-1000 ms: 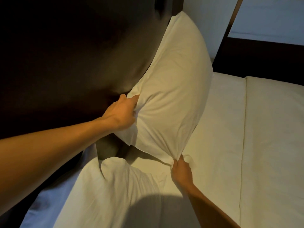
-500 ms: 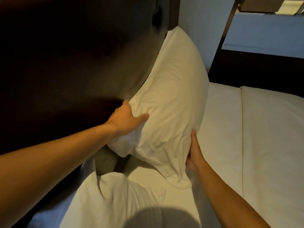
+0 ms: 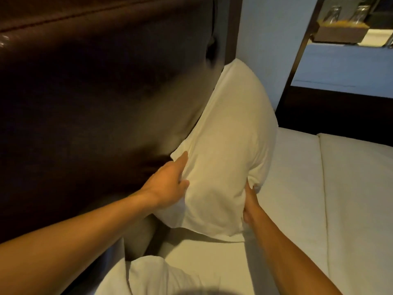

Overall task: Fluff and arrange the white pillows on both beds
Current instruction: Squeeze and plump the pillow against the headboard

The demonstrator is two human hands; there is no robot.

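A white pillow (image 3: 229,150) stands on end at the head edge of the bed (image 3: 297,188), its back leaning against the dark padded headboard (image 3: 95,103) and its lower edge resting on the pale sheet. Its top reaches up beside the headboard's right-hand end, next to the blue-grey wall (image 3: 270,39).

The left hand (image 3: 168,186) lies against the pillow's left side, between the pillow and the headboard. Its fingers are spread and flat on the fabric, the thumb pointing up along the pillow's edge, and the cloth dimples a little under the palm. The right hand (image 3: 249,207) presses against the pillow's lower right side, near the bottom corner. Its fingers curl into the fabric, which bunches in small folds just above them; whether it truly pinches the cloth or only pushes into it I cannot tell. The pillow sits squeezed between the two hands, with both forearms reaching in from the near edge of the view.

A second white pillow (image 3: 153,275) lies flat at the near end of the head edge, just below the first one and apart from it, partly cut off by the frame. To the right, a seam runs down the bed where a second mattress surface (image 3: 359,199) begins. Beyond the far side of the bed, a dark-framed shelf (image 3: 340,35) holds a small brown tray with two glass bottles, blurred.
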